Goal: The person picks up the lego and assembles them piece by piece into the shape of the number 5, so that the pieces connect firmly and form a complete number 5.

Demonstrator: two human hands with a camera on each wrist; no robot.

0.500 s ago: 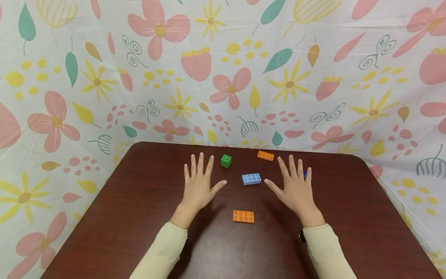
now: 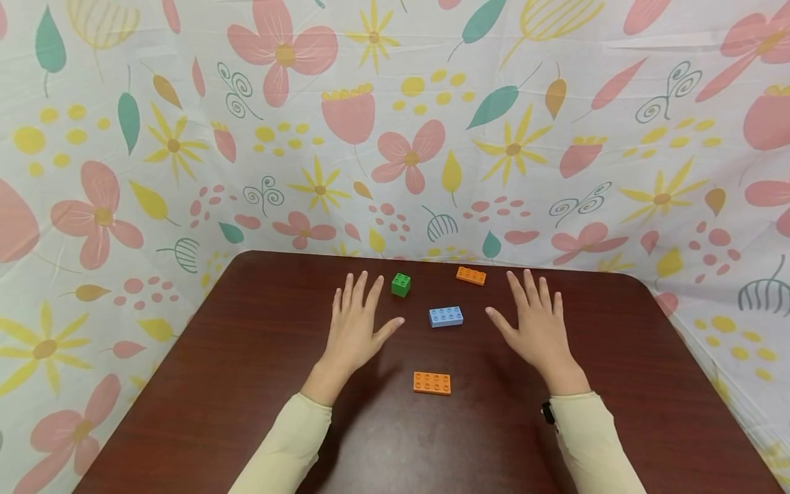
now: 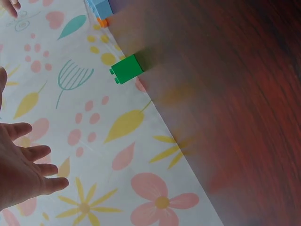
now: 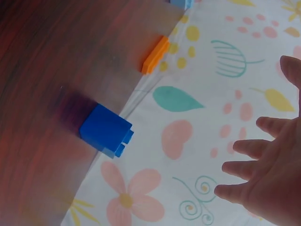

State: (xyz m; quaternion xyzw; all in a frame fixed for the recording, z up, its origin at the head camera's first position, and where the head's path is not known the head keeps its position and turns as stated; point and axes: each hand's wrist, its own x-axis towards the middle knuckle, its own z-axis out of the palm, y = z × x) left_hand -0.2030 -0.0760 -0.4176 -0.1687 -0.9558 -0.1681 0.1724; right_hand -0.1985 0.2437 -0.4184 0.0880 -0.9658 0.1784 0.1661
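Both hands hover over the table with fingers spread, holding nothing. My left hand (image 2: 350, 335) is nearest the small green brick (image 2: 401, 285), which stands just beyond its fingertips to the right. Between the two hands lies a light blue brick (image 2: 446, 317). My right hand (image 2: 542, 337) is to the right of it, palm down. A dark blue brick (image 4: 106, 129) shows in the right wrist view, while in the head view the right hand hides it. One flat orange brick (image 2: 432, 383) lies nearer the body, between the forearms; another orange brick (image 2: 471, 276) sits near the back edge.
The dark brown table (image 2: 204, 384) ends at the back against a white cloth (image 2: 395, 206) printed with flowers and leaves. A dark wrist strap (image 2: 547, 412) shows at the right cuff.
My right hand has moved a little to the right, covering the dark blue brick that showed beside its little finger. The left hand's fingers have shifted slightly right. All other bricks lie unmoved.
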